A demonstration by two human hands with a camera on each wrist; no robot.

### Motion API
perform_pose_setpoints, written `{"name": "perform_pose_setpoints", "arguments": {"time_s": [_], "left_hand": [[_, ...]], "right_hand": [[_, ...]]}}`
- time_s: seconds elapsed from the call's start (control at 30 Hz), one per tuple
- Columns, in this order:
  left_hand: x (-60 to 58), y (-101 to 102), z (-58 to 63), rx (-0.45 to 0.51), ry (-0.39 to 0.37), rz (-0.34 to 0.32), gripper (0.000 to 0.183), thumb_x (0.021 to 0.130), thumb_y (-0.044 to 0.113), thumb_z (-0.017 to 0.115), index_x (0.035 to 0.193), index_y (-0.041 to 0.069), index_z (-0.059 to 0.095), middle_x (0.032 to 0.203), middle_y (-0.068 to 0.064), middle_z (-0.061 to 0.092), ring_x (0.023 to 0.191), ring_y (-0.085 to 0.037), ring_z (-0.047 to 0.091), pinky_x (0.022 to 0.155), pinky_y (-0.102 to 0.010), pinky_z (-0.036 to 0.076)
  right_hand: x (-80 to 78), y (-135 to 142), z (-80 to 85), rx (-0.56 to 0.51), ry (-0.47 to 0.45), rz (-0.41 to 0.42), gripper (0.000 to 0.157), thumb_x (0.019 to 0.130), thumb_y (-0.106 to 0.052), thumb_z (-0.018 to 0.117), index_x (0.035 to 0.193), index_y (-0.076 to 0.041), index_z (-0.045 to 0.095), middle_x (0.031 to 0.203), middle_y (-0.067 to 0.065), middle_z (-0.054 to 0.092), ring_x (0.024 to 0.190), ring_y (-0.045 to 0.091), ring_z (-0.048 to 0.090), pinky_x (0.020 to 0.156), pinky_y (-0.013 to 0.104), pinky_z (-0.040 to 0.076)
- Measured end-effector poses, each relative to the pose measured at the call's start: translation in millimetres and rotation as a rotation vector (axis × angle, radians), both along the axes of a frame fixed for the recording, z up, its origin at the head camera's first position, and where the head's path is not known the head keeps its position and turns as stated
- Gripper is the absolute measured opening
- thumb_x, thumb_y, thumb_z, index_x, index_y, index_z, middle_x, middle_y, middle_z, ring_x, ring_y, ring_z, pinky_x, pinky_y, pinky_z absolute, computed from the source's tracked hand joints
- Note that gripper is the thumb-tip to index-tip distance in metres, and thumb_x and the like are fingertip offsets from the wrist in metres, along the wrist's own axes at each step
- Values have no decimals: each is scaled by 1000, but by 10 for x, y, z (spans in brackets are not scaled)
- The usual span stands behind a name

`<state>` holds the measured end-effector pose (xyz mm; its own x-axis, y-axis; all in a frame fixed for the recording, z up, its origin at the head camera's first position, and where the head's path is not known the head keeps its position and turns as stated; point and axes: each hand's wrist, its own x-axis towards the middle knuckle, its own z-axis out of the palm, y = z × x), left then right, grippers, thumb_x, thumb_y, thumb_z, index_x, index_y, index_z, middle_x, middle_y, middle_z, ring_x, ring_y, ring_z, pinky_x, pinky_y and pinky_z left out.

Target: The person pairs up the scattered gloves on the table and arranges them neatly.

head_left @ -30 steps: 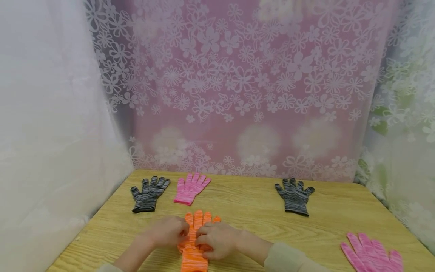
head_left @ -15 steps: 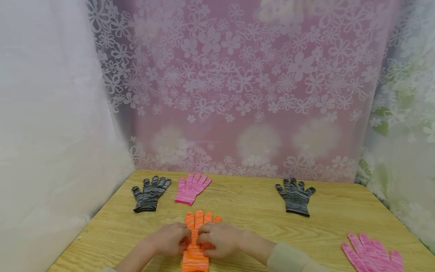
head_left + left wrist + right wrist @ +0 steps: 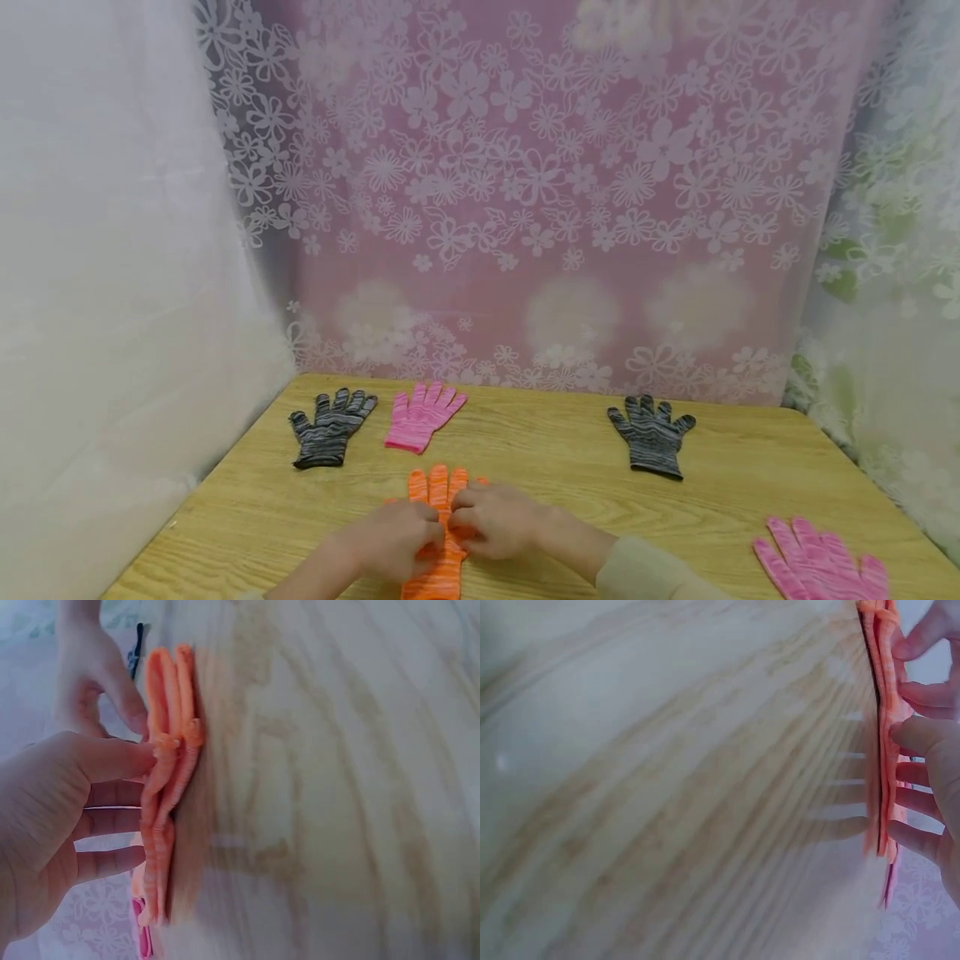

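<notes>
An orange knit glove (image 3: pixel 435 579) lies at the front of the table, its fingertips pointing away from me. My left hand (image 3: pixel 397 540) rests on its left side and partly covers it. On the right side, near the base of the glove's fingers, my right hand (image 3: pixel 497 521) touches it. Edge-on in the left wrist view, the orange glove (image 3: pixel 156 847) shows layered folds; I cannot tell whether it is one glove or two stacked. Fairly straight fingers of the left hand press its top there. The right wrist view shows the right hand's extended fingertips against the glove (image 3: pixel 886 750).
Toward the back left lie a grey-black glove (image 3: pixel 330 429) and a pink glove (image 3: pixel 423 417). Another grey-black glove (image 3: pixel 651 437) is at the back right. A second pink glove (image 3: pixel 817 558) lies near the front right. Floral curtains (image 3: pixel 555 192) surround the wooden table (image 3: pixel 555 450).
My left hand has moved slightly right and toward me over the orange glove. The right hand has shifted a little right. The other gloves stay where they were.
</notes>
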<state>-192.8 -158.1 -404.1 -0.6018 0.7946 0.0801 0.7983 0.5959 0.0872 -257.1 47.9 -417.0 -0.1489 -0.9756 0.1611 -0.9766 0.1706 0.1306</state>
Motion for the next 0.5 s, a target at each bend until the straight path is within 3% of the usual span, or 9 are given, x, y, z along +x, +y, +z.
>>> {"name": "perform_pose_setpoints", "arguments": {"time_s": [0.1,0.23,0.33,0.5], "left_hand": [[7,-10,-26,-8,30,-16,5,81,20,67,82,21,62,74,15,45,62,2,39,56,-13,31],[0,-23,-46,-24,70,-30,5,81,21,66,84,21,62,73,15,42,62,1,38,56,-12,30],[2,-28,-57,-43,113,-57,5,82,22,65,84,22,60,73,15,41,63,1,38,57,-13,30],[22,-28,-121,-96,268,-139,6,86,27,61,88,22,58,77,13,44,69,-2,41,57,-15,28]], "right_hand": [[-34,-30,49,18,-67,-55,17,87,-22,62,102,-15,66,101,-4,59,90,5,54,75,13,41],[-116,-147,118,-32,-132,-193,13,87,-16,63,98,-14,68,95,-5,60,87,5,56,73,15,43],[-184,-274,151,-72,-142,-264,13,86,-14,63,99,-14,69,94,-6,61,89,7,58,73,18,45],[-285,-437,106,-78,-107,-324,16,86,-13,63,100,-16,70,97,-7,63,94,9,59,79,23,45]]}}
